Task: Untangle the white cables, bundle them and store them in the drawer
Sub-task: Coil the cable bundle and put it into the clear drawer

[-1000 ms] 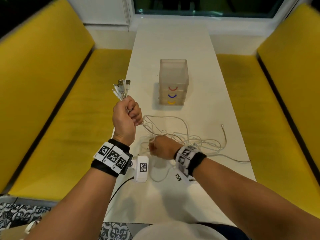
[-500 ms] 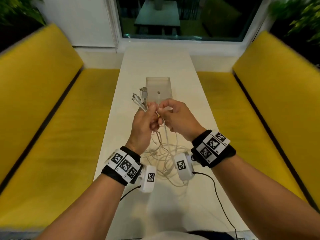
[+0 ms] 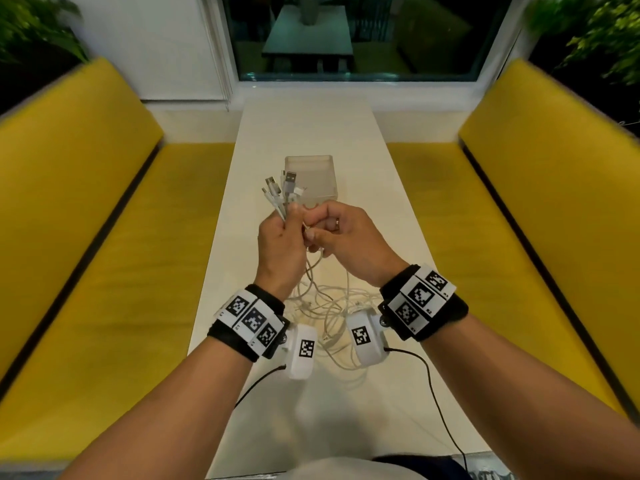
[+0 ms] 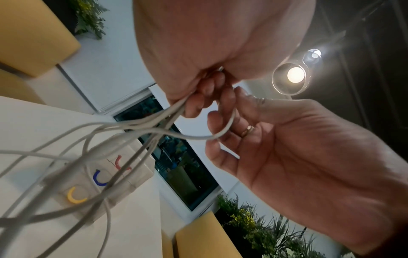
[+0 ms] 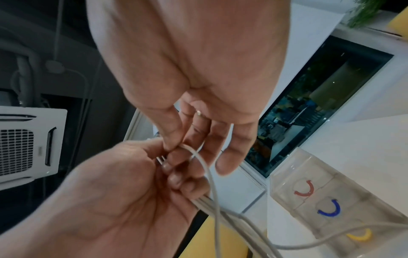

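A long white table (image 3: 311, 133) runs down the middle, with yellow benches (image 3: 86, 202) on both sides. On the table, past the hands, stands a see-through box of drawers (image 3: 311, 174). It has three drawers with red, blue and yellow handles, and all three look closed. The cables (image 3: 329, 306) are white. One end of each is up in the air in the hands, and the rest hangs down into a loose messy heap on the table between the wrists. The left hand (image 3: 280, 244) is a fist, with its fingers curled tight around the bunch, and the plugs (image 3: 282, 188) stick up out of the top of it. The right hand (image 3: 349, 237) is just beside it, touching. Its thumb and first finger pinch one thin cable where it bends in a loop, right next to the left fist, and its other fingers (image 5: 234, 148) are loose and a bit spread. The cables look light, soft and bendy, so they will flop and snag on each other. They look smooth too, so a loose hold could let them slip. I think it is best to hold them near the plugs, where they are stiffer, and pull one out at a time, slowly. A hard tug could make a knot tighter. They are still tangled, so I think bundling and putting away come later.
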Demonstrator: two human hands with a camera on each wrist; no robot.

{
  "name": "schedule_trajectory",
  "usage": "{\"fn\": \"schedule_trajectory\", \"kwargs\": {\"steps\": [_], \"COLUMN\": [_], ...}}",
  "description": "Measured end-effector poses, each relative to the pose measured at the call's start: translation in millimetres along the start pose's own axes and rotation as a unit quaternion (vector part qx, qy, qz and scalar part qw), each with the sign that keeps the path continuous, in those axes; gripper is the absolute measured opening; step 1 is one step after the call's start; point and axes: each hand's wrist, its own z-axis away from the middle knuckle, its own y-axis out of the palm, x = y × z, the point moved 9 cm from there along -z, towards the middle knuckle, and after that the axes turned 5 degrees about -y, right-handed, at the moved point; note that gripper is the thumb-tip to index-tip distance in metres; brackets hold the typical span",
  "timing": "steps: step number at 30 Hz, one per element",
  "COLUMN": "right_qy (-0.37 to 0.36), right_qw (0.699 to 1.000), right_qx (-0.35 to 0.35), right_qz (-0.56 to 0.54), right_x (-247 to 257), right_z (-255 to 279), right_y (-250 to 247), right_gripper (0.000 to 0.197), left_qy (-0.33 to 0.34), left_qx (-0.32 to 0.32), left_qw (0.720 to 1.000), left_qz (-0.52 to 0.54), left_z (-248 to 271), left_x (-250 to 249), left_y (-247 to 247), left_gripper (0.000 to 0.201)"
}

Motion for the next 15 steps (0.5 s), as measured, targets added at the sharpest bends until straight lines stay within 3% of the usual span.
{"fn": "schedule_trajectory", "kwargs": {"steps": [3, 6, 10, 15], "right_qy": [0.016, 0.055, 0.113, 0.171], "right_qw": [0.998, 0.992, 0.989, 0.976], "right_qx": [0.017, 0.048, 0.088, 0.009], "right_qz": [-0.058, -0.105, 0.031, 0.133], "right_x": [-3, -20, -75, -158], "right_z": [3, 10, 27, 52], "right_y": [8, 18, 15, -35], "right_gripper": [0.012, 0.013, 0.022, 0.038], "left_qy": [-0.001, 0.008, 0.008, 0.048], "left_qx": [-0.023, -0.101, -0.146, -0.153], "left_qw": [1.0, 0.994, 0.974, 0.943], "left_qz": [0.001, 0.037, 0.172, 0.29], "left_z": [-2, -3, -9, -13], "left_x": [4, -2, -30, -77], "left_y": [-5, -22, -48, -89], "left_gripper": [0.049, 0.046, 0.047, 0.04]}}
